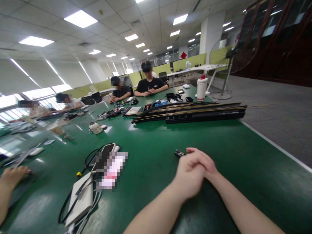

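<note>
My left hand (pixel 188 175) and my right hand (pixel 204 160) are pressed together above the green tabletop, right of the middle. A small black part (pixel 179 153) with shiny metal bits sticks out at the far side of my left hand, which is closed around its near end. My right hand is closed too, its fingers lying over and behind the left; one fingertip shows close to the part. Whatever is inside the right hand's grip is hidden.
Left of my hands lie a pixelated phone (pixel 113 170), a black device (pixel 104 157) and a white box (pixel 81 200) with cables. Black rails with thin brass rods (pixel 207 113) lie farther back, near a white canister (pixel 201 88). A neighbour's hand (pixel 14 177) rests at left; several people sit beyond.
</note>
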`<state>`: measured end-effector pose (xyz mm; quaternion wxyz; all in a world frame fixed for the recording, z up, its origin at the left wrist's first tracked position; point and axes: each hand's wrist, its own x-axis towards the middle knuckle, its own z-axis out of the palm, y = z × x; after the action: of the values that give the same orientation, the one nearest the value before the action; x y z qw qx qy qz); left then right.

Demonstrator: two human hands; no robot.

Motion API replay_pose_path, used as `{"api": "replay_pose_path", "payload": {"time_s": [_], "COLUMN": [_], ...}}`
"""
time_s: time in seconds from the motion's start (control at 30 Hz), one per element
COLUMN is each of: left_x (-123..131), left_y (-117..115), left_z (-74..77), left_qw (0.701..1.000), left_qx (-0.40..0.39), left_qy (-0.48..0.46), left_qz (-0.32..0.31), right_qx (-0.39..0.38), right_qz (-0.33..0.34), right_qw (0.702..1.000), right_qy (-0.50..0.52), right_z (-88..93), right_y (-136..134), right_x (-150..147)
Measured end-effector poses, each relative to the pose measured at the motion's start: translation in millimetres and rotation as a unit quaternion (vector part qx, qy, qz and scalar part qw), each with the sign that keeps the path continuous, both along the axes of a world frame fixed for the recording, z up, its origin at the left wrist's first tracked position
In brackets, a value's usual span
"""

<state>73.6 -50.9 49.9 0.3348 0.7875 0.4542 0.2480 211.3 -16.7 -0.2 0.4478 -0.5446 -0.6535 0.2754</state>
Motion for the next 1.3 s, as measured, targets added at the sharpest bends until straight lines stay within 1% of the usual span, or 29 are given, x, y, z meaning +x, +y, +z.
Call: {"api": "replay_pose_path", "payload": {"time_s": [0.07,0.1,0.17,0.2,0.27,0.33,0.4,0.47,0.6,0.77,0.97,1.17,1.3], "left_x": [-5,-11,-25,-32,-44,-50,-54,-56,-60,-63,-63,-61,-61], "left_y": [26,40,64,73,83,84,79,74,67,65,64,65,64], "left_z": [5.6,3.8,-8.9,-18.6,-38.9,-53.4,-58.2,-55.5,-47.2,-46.1,-45.1,-49.6,-47.4], "left_qw": [0.997,0.993,0.989,0.99,0.992,0.991,0.993,0.994,0.995,0.995,0.994,0.993,0.993], "left_qx": [0.038,0.059,0.092,0.099,0.089,0.096,0.094,0.085,0.077,0.085,0.089,0.105,0.105], "left_qy": [-0.047,-0.056,-0.023,0.016,0.075,0.089,0.078,0.066,0.062,0.05,0.057,0.06,0.059], "left_qz": [0.055,0.083,0.11,0.101,0.058,0.019,0.008,-0.001,0.004,-0.016,-0.017,-0.005,0.001], "right_qx": [-0.01,-0.016,-0.008,0.0,0.007,0.001,-0.003,-0.005,-0.007,0.006,0.008,-0.005,-0.026], "right_qz": [0.014,0.009,0.007,0.009,0.009,0.005,0.018,0.028,0.043,0.078,0.086,0.074,0.052], "right_qw": [1.0,1.0,0.999,0.998,0.995,0.993,0.994,0.994,0.994,0.99,0.988,0.996,0.998], "right_qy": [0.001,-0.006,-0.044,-0.067,-0.103,-0.116,-0.111,-0.105,-0.104,-0.119,-0.124,-0.059,0.0], "right_z": [0.6,0.7,0.1,-0.4,-1.8,-2.7,-2.8,-2.2,0.9,5.3,5.2,6.4,6.0], "right_y": [0,0,0,1,1,1,1,1,0,-1,1,3,5], "right_x": [-1,-2,-4,-5,-7,-7,-6,-5,-3,-4,-7,-6,-4]}}
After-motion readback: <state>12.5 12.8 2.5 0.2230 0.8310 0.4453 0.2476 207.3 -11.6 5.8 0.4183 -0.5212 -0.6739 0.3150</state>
